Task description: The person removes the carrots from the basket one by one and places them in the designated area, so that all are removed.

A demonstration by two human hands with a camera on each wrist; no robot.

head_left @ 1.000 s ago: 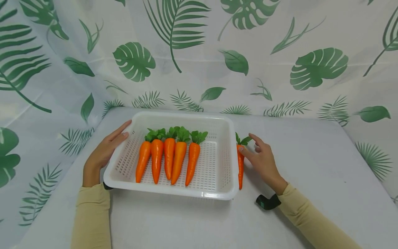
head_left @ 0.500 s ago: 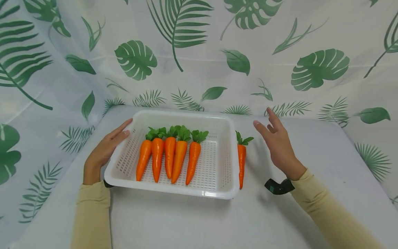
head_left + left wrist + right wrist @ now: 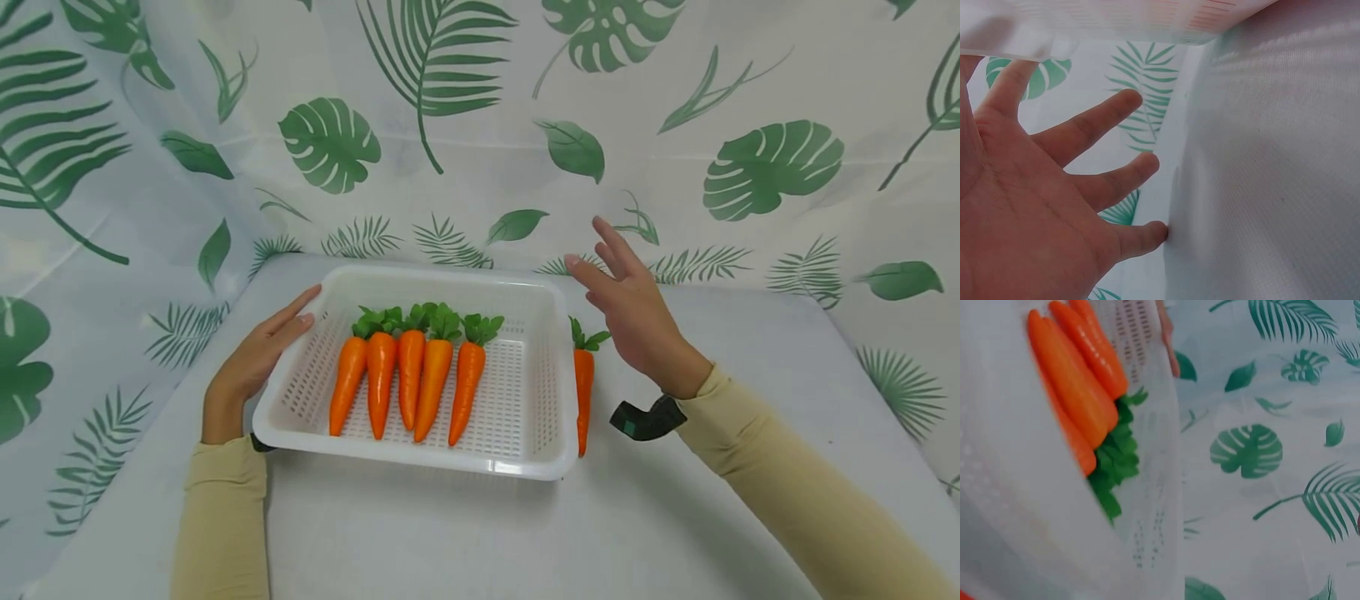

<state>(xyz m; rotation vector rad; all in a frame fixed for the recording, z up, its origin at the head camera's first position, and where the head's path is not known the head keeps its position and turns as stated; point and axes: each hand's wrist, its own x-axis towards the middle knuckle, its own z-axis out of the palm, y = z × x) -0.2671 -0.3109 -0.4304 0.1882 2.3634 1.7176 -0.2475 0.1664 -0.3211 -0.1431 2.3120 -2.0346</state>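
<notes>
A white perforated plastic basket (image 3: pixel 532 392) holds several orange carrots (image 3: pixel 467 392) with green leafy tops, laid side by side. At the basket's left rim, my left hand (image 3: pixel 247 362) touches with thumb and index finger; in the left wrist view its other fingers (image 3: pixel 1088 131) spread out straight beside the basket. Against the basket's right side lies one more carrot (image 3: pixel 583 392) on the table, partly hidden by the rim. My right hand (image 3: pixel 637 312) hovers in the air above and right of that carrot, fingers extended, holding nothing.
A white cloth-covered table (image 3: pixel 420 533) bears the basket. Hanging cloth (image 3: pixel 480 75) printed with green leaves rises behind and at the sides. Black wrist cameras (image 3: pixel 648 419) sit at both sleeves.
My right hand has left the loose carrot, risen off to the right, then come back leftward and higher. The left hand and basket have barely moved.
</notes>
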